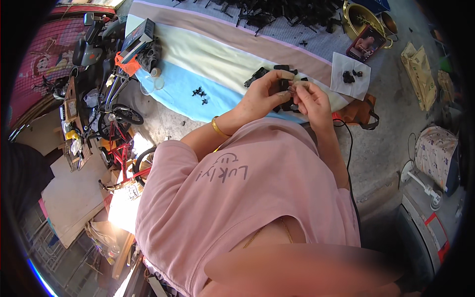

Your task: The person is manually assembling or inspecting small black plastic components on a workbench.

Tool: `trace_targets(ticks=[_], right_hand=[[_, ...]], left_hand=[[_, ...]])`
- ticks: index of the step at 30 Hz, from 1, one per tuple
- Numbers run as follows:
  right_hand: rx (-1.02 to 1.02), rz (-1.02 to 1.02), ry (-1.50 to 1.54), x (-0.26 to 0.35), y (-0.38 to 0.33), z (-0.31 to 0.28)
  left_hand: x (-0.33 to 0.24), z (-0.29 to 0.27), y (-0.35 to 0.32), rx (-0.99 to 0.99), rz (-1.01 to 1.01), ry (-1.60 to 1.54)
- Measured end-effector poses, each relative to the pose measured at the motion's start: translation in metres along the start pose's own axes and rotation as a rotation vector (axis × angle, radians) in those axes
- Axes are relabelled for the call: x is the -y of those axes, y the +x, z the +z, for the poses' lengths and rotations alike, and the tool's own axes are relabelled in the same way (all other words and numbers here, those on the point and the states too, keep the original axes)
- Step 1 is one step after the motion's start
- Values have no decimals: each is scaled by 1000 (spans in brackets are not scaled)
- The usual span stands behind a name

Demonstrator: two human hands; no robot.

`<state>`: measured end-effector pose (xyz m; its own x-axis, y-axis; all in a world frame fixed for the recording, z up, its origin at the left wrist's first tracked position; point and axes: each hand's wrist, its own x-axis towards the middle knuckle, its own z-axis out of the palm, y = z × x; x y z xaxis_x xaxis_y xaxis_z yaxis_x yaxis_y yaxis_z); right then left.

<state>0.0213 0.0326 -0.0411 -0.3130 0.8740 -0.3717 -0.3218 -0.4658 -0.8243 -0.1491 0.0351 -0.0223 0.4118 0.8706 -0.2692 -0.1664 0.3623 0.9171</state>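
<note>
Over the near edge of the striped cloth, my two hands meet in front of me. My left hand [268,92], with a gold bracelet at the wrist, has thumb and forefinger closed around a small black plastic piece [284,83]. Right beside it, my right hand [312,102] pinches with its fingertips against that piece; whatever lies between those fingers is too small to make out. More black plastic pieces [256,76] lie just beyond my left hand, and some show partly beneath both hands. A white paper sheet [337,88] to the right carries a few small black parts [348,77].
A large heap of black parts [292,12] covers the cloth's far side. At the far right stand a brass pot [352,22] and a phone [365,43]. A small black cluster [199,93] and clear cups [156,81] sit left. A black cable [351,158] runs along my right.
</note>
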Motion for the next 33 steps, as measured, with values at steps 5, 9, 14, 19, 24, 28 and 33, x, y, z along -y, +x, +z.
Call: trace_targets(ticks=[5, 9, 14, 19, 24, 28, 33], right_hand=[[-14, -20, -244, 0, -3, 7], [-9, -47, -275, 1, -6, 13], [-26, -57, -219, -4, -3, 19], [-61, -40, -398, -38, 19, -3], [-176, -159, -626, -55, 23, -20], [-245, -196, -593, -41, 19, -23], [-138, -196, -586, -44, 14, -8]], left_hand=[[2, -4, -1, -9, 9, 21], [-2, -1, -4, -41, 71, 76], [9, -2, -4, -95, 145, 195], [40, -14, 11, -228, 243, 424], [58, -35, 33, -188, 427, 899], [75, -81, 82, -239, 376, 974], [86, -128, 162, -887, 312, 1209]])
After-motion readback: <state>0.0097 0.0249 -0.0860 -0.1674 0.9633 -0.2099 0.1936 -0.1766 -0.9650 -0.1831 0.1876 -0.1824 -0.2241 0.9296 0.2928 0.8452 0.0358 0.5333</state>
